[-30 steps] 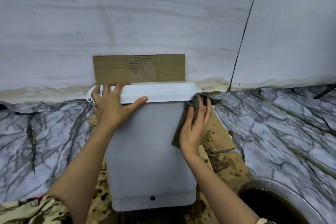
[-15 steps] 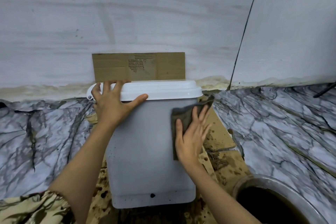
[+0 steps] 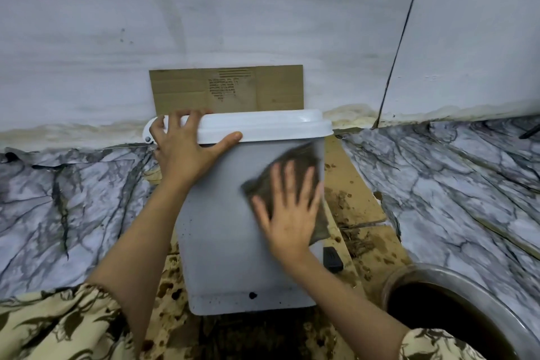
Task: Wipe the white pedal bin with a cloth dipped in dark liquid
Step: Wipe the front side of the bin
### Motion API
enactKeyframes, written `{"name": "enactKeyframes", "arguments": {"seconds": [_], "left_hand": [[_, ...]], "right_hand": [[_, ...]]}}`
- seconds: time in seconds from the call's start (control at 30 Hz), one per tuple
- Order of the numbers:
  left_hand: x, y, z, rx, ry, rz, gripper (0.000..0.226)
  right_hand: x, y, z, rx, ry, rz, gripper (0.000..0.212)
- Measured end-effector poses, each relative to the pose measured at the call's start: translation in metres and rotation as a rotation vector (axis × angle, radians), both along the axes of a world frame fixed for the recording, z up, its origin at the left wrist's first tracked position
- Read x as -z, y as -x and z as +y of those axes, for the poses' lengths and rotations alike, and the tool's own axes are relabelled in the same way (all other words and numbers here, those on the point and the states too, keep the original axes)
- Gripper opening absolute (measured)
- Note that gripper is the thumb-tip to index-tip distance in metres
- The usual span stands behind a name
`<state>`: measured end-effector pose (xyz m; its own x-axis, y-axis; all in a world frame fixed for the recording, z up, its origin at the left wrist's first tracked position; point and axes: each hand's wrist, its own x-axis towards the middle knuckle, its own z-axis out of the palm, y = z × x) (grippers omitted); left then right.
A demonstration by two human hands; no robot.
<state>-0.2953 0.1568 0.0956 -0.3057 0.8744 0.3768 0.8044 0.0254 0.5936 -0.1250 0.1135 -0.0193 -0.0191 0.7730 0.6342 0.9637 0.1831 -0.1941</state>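
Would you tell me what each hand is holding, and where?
Left hand grips the bin at its lid's left corner; right hand presses the cloth flat.

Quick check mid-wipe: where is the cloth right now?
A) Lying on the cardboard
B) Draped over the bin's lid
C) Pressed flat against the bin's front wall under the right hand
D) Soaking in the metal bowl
C: the right hand, fingers spread, presses the dark cloth against the front wall of the white pedal bin, below the lid.
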Motion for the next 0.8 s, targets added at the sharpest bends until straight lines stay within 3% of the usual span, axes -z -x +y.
{"name": "enactKeyframes", "arguments": {"seconds": [0.13, 0.2, 0.27, 0.4, 0.47, 0.5, 0.57, 0.67, 0.73, 0.8], "left_hand": [[0.001, 0.002, 0.004, 0.004, 0.009, 0.004, 0.079], [0.002, 0.003, 0.005, 0.005, 0.001, 0.009, 0.076], [0.003, 0.003, 0.005, 0.007, -0.007, 0.007, 0.073], [0.002, 0.0, 0.002, -0.011, -0.01, 0.009, 0.074], [0.002, 0.0, 0.002, -0.014, -0.004, 0.012, 0.075], [0.001, 0.0, 0.003, -0.012, -0.001, 0.012, 0.075], [0.001, 0.0, 0.005, -0.01, -0.006, 0.009, 0.075], [0.003, 0.001, 0.006, -0.009, -0.008, -0.001, 0.075], [0.003, 0.001, 0.006, -0.008, 0.003, -0.008, 0.075], [0.003, -0.001, 0.006, -0.011, 0.004, -0.007, 0.075]], "right_hand": [[0.091, -0.014, -0.061, -0.505, -0.006, -0.675, 0.056], [0.104, -0.028, -0.07, -0.594, 0.008, -0.838, 0.055], [0.084, -0.033, -0.058, -0.563, -0.001, -0.79, 0.05], [0.009, -0.018, 0.003, -0.233, -0.099, -0.338, 0.053], [-0.011, 0.005, 0.022, -0.055, -0.109, -0.202, 0.057], [-0.009, 0.019, 0.022, -0.07, -0.098, -0.186, 0.058], [0.022, 0.041, 0.002, -0.285, -0.095, -0.257, 0.058], [0.083, 0.029, -0.045, -0.635, -0.03, -0.623, 0.066], [0.101, -0.001, -0.052, -0.703, -0.053, -0.763, 0.069], [0.095, -0.027, -0.05, -0.664, -0.091, -0.698, 0.066]]}}
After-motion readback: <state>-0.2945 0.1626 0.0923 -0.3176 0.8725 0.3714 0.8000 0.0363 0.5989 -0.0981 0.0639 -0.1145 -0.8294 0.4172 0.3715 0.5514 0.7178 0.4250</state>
